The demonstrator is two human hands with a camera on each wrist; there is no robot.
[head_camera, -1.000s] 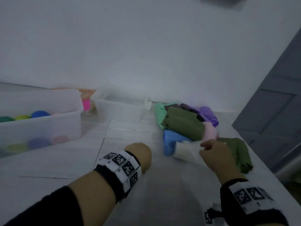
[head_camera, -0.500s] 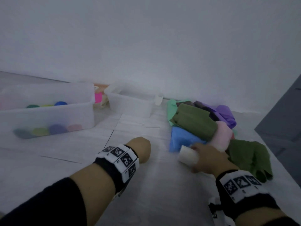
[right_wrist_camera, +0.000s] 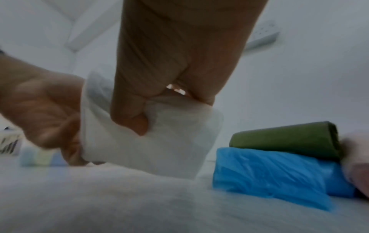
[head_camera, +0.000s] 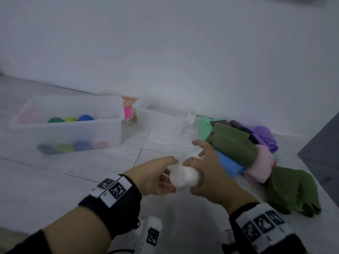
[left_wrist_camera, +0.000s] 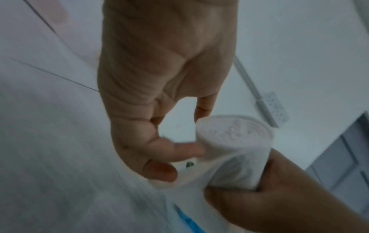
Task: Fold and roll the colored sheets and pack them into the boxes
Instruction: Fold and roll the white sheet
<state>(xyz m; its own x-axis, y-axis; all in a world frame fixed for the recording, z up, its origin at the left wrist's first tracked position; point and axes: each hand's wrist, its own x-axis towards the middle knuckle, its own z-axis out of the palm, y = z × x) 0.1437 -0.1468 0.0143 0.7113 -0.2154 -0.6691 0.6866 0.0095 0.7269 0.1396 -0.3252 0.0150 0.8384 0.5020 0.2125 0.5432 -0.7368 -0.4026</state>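
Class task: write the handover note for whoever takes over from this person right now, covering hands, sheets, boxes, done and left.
Right hand grips the white roll above the floor.
Left hand pinches its loose end.
Done: coloured rolls lie in the large clear box.
The small clear box looks empty.
Left: pack the white roll, then work through the pile beside the right hand: olive roll, blue sheet, pink sheet, purple sheet, crumpled olive sheet.

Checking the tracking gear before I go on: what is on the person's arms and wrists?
Both hands are bare. The left wrist band and right wrist band are black with white tiles printed with black square codes. Dark sleeves cover the forearms. A white camera block with another code hangs under the left wrist.
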